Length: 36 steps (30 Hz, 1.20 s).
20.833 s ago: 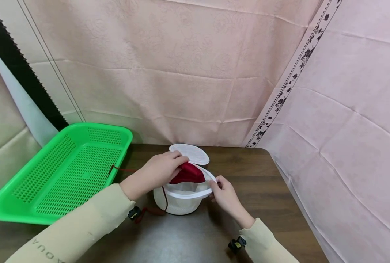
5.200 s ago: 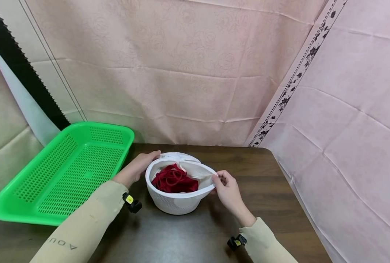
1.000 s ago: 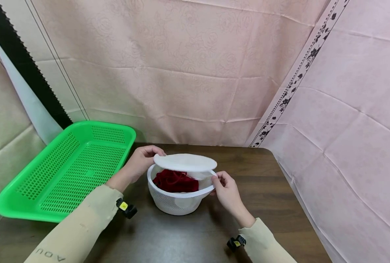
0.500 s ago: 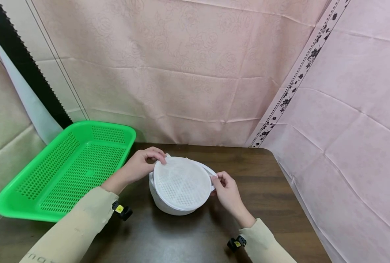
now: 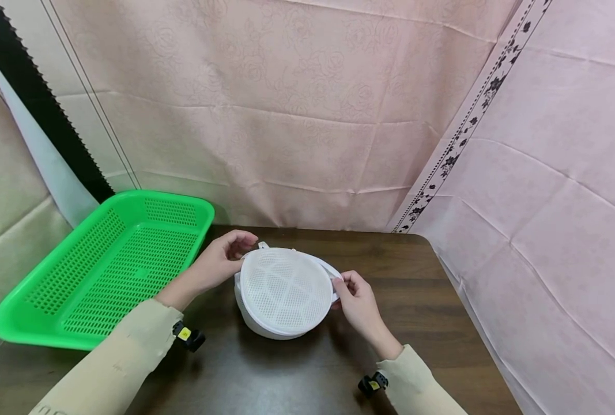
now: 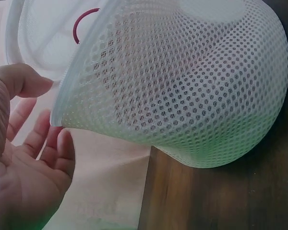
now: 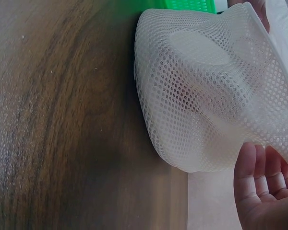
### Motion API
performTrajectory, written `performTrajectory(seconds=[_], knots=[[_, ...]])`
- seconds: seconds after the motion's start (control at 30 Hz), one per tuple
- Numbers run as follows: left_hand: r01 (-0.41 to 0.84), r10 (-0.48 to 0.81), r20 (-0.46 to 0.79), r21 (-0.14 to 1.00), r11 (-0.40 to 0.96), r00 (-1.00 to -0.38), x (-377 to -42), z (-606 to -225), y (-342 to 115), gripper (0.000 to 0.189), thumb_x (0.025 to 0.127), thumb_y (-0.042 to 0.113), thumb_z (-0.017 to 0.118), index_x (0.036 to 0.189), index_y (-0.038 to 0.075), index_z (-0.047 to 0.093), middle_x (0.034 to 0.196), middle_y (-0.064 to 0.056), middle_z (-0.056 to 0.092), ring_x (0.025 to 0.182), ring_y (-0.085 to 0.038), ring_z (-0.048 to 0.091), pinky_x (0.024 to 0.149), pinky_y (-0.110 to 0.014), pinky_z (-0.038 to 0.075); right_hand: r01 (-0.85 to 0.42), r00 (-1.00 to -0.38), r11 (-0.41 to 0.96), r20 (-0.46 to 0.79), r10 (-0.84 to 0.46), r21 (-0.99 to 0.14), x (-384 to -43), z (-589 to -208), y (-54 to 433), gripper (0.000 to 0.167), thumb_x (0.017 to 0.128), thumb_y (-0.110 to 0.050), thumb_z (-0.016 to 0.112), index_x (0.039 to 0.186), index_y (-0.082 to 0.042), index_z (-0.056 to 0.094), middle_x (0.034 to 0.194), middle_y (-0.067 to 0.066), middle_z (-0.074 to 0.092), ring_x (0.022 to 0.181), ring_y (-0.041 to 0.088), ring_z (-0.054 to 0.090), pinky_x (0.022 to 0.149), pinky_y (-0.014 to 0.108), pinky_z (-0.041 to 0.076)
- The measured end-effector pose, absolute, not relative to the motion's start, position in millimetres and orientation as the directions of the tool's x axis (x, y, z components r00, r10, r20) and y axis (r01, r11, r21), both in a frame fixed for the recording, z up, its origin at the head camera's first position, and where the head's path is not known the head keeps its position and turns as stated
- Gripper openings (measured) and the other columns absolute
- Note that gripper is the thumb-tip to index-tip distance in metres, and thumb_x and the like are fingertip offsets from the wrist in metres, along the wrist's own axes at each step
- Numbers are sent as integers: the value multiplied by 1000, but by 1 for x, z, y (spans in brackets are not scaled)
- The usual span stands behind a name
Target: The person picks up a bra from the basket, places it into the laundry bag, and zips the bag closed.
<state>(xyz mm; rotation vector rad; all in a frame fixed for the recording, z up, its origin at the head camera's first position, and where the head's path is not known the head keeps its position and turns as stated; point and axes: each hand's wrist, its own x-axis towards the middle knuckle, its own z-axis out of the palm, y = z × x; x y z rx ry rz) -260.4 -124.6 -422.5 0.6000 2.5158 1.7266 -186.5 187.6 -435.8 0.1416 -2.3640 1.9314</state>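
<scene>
A round white mesh laundry bag (image 5: 255,323) stands on the table with its flat mesh lid (image 5: 286,291) lying tilted over the opening. My left hand (image 5: 221,258) is at the lid's far left edge, its fingers loosely bent and apart from one another. In the left wrist view, the thumb and fingers (image 6: 50,139) of that hand are spread beside the bag's rim (image 6: 81,57), and a bit of red cord (image 6: 78,26) shows past it. On the other side, my right hand (image 5: 358,302) pinches the rim. Inside, red cloth shows faintly through the mesh.
A large green plastic basket (image 5: 195,253) stands to the left, its right side near my left forearm. The brown wooden table (image 5: 390,271) reaches back to a pink cloth backdrop (image 5: 297,144). Each wrist wears a small black camera (image 5: 189,336).
The left hand swung the lid down from above the bag over the red cloth, then loosened its fingers and drew slightly away. My right hand stayed at the rim.
</scene>
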Motion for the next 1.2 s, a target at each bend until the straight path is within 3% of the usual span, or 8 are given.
performTrajectory(seconds=[0.17, 0.4, 0.5, 0.63, 0.87, 1.07, 1.2], knots=[[277, 350, 177, 924, 262, -920, -258, -425, -129, 40, 88, 7, 69, 125, 2, 56, 120, -15, 58, 106, -26, 54, 89, -34, 46, -126, -992, 207, 124, -23, -970, -187, -436, 188, 13, 98, -4, 53, 96, 6, 59, 76, 12, 61, 66, 32, 62, 55, 34, 55], [236, 365, 166, 959, 158, -916, -256, -428, -135, 30, 92, 5, 64, 121, 6, 58, 123, -19, 57, 110, -29, 55, 87, -25, 48, -129, -992, 228, 128, -18, -965, -189, -436, 188, 13, 98, -6, 54, 94, 4, 59, 75, 11, 60, 64, 28, 61, 55, 32, 54], [226, 358, 149, 957, 183, -922, -255, -426, -134, 28, 93, 8, 64, 120, 8, 59, 122, -18, 58, 109, -28, 55, 89, -25, 47, -129, -992, 228, 129, -16, -965, -188, -436, 188, 13, 98, -6, 54, 93, 4, 59, 75, 12, 60, 63, 23, 60, 55, 31, 54], [231, 347, 136, 940, 250, -928, -254, -424, -132, 31, 92, 15, 67, 121, 8, 59, 118, -11, 60, 106, -25, 55, 89, -30, 47, -134, -991, 223, 133, -20, -966, -188, -436, 188, 13, 99, -7, 54, 93, 4, 60, 75, 12, 60, 66, 30, 61, 55, 32, 54], [266, 417, 112, 905, 331, -902, -254, -427, -124, 48, 87, 23, 74, 127, 6, 55, 116, -11, 60, 100, -25, 56, 86, -36, 47, -139, -990, 229, 133, -42, -963, -189, -438, 190, 15, 99, -10, 54, 96, 3, 60, 77, 12, 60, 63, 24, 60, 56, 34, 54], [263, 433, 62, 867, 423, -899, -251, -429, -118, 59, 85, 30, 76, 133, 8, 50, 121, -8, 58, 105, -22, 55, 91, -40, 45, -164, -986, 288, 154, -58, -943, -197, -457, 195, 20, 94, -21, 66, 100, -2, 60, 81, 9, 62, 67, 34, 60, 56, 35, 53], [270, 444, 55, 857, 439, -894, -247, -428, -115, 58, 85, 31, 75, 133, 9, 51, 122, -8, 58, 109, -22, 54, 95, -43, 43, -185, -983, 330, 180, -47, -925, -202, -471, 196, 22, 90, -27, 71, 97, -8, 62, 81, 5, 64, 67, 24, 60, 57, 29, 49]])
